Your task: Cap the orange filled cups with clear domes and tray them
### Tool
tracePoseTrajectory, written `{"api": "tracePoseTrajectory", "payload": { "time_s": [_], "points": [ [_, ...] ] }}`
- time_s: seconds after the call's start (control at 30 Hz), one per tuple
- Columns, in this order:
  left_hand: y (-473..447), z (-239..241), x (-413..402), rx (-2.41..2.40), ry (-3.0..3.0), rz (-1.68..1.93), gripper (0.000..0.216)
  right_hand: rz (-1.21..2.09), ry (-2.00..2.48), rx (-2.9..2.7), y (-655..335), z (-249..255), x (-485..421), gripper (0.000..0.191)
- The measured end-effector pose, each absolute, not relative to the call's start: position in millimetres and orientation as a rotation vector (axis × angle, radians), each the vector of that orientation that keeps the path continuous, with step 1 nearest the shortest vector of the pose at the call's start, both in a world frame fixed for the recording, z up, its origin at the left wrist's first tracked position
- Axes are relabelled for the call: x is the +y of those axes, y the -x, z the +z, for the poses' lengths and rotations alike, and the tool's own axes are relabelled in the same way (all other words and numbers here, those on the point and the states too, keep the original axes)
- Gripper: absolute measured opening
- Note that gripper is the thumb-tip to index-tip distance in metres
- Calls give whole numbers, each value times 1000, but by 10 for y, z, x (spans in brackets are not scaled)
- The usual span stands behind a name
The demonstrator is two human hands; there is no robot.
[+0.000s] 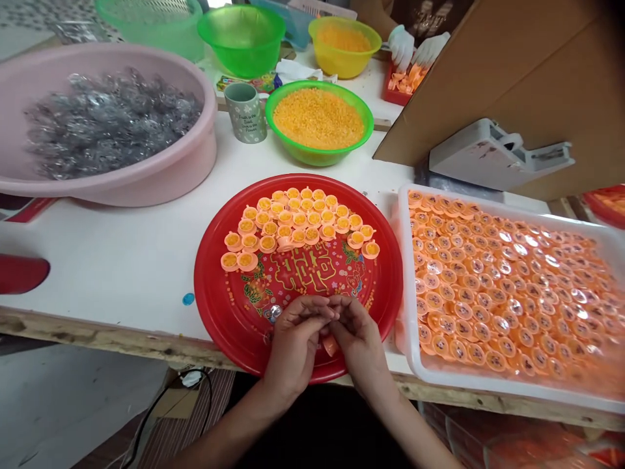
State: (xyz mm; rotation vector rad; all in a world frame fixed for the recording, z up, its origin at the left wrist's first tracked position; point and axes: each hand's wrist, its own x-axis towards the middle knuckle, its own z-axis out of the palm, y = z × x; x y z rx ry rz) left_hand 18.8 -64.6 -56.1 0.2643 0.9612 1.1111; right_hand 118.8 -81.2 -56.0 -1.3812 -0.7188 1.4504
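Note:
My left hand [295, 342] and my right hand [360, 340] meet fingertip to fingertip above the near part of a round red tray [215, 312]. Both are closed in a pinch. A small orange toy cup [331, 345] shows partly beneath the fingers of my right hand; whatever my left fingertips pinch is hidden. Beside my left hand, a small clear plastic cap [275, 313] lies on the tray. Farther back on it stand several orange toy cups [284, 232] with yellow bits inside. Loose yellow bits [370, 299] are scattered near the tray's rim.
On the right, a white bin [415, 339] holds several capped orange cups [483, 299]. A pink basin [205, 137] of clear plastic pieces [112, 124] stands left. Behind are a mug [245, 114], a green bowl [319, 156] of yellow bits, a tape dispenser [488, 153] and a co-worker's gloved hands [402, 49].

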Motion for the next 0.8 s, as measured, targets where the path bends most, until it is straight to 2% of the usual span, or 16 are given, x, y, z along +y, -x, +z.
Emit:
{"api": "tracePoseTrajectory", "payload": {
  "time_s": [0.2, 0.37, 0.53, 0.63, 0.8],
  "points": [
    [-122, -660, -668, 1006, -194, 1101, 20, 1236, 1512, -1090, -1274, -669, -921, 32],
    [-116, -632, -671, 1001, -235, 1087, 20, 879, 1609, -1494, -1382, -622, -1020, 26],
    [-57, -621, -696, 1096, -381, 1066, 14, 859, 1622, -1685, -1392, -526, -1113, 14],
    [11, -647, -692, 1189, -602, 1001, 18, 859, 1621, -1705, -1397, -509, -1139, 11],
    [102, -677, -684, 1169, -1299, 783, 33, 811, 1686, -1738, -1428, -494, -1151, 16]
  ]
}}
